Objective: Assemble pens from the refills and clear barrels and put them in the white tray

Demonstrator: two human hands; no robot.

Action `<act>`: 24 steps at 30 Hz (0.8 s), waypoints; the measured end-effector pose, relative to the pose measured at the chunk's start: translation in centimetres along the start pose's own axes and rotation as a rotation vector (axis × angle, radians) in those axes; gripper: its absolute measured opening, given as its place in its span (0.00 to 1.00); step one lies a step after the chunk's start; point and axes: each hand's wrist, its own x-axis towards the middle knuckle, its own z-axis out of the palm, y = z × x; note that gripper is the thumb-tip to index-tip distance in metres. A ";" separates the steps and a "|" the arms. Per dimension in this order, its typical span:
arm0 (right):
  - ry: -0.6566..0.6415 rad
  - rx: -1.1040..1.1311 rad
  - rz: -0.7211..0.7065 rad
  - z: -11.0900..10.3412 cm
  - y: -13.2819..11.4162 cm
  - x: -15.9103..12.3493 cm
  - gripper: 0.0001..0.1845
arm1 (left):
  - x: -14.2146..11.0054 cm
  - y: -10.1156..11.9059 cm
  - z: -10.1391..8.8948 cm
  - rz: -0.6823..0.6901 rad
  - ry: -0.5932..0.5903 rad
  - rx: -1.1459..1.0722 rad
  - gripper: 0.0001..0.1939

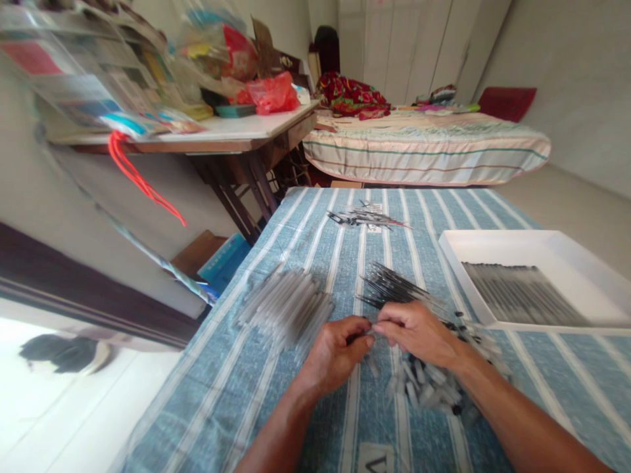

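My left hand and my right hand meet over the middle of the cloth, thumbs and fingertips pinched together. What they hold is mostly hidden and blurred. Left of them lies a pile of translucent pen barrels. Just beyond my right hand is a bundle of thin black-ended pen refills. Beneath my right wrist spreads a heap of small clear and black pen caps. A white tray at the right holds a row of grey pens lying side by side.
Thin black and grey pieces lie at the far end of the blue striped tablecloth. A side table with plastic bags stands at the back left, and a bed behind. A blue box sits below on the left.
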 end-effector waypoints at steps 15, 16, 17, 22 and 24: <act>0.031 0.032 0.009 -0.3 -0.2 -0.1 0.16 | 0.0 1.6 -0.4 0.183 -0.009 0.314 0.13; 0.026 0.047 0.026 -0.2 -0.2 -0.1 0.16 | 0.1 1.6 -0.5 0.191 0.000 0.325 0.12; 0.021 0.062 0.048 -0.2 -0.2 -0.1 0.16 | 0.1 1.5 -0.5 0.198 0.010 0.330 0.11; 0.004 0.107 0.148 0.6 0.0 0.2 0.18 | 0.2 0.8 -0.2 0.254 0.066 0.294 0.07; 0.001 0.117 0.158 0.9 0.2 0.3 0.18 | 0.2 0.6 -0.1 0.258 0.091 0.293 0.06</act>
